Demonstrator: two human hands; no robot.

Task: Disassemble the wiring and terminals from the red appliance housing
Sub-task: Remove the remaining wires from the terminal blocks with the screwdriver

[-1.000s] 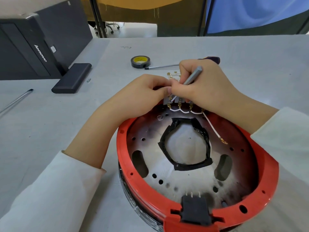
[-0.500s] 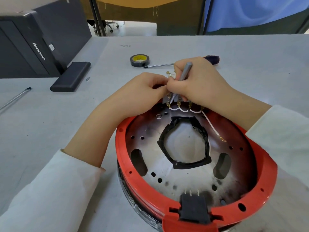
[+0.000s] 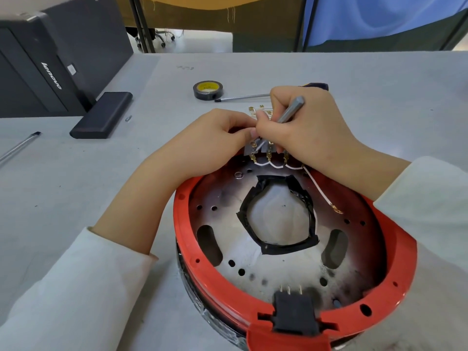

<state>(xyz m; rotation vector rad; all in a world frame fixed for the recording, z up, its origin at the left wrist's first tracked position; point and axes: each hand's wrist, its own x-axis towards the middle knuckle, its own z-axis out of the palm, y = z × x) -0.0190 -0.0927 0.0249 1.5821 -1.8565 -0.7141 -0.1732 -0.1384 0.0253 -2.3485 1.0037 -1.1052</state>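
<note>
Red housing sits lower right of frame, open side up on the grey table, so the metal base plate and wiring face the camera. Black plug connector is at the near rim, bottom centre.

Work is at the far rim, centre of frame. Left hand has its fingers curled, thumb and forefinger pinching the small metal terminal bracket, probably to steady it against the tool's push. Right hand grips a slim metal tool pen-style, fingers wrapped round the shaft, tip angled down into the terminal row. Both forearms rest on the rim or on the table just beside it, which steadies fine work.

Brass spade terminals stand in a row below the bracket, linked by short white jumper loops. One longer white lead is already free at its lower end and runs right across the plate to a loose ring lug. Black tape rings the centre opening.

Hidden or unclear:
- Tool tip is buried behind the right fingers; can't tell whether it's a driver or a pick, or which terminal it is on.
- Rightmost terminal sits under the right hand.
- More brass parts lie on the table behind the hands, possibly removed terminals, mostly covered.
- Spare screwdriver upper centre, by the tape roll; handle largely behind the right hand.
- Another tool is cut off at the left edge.
</note>
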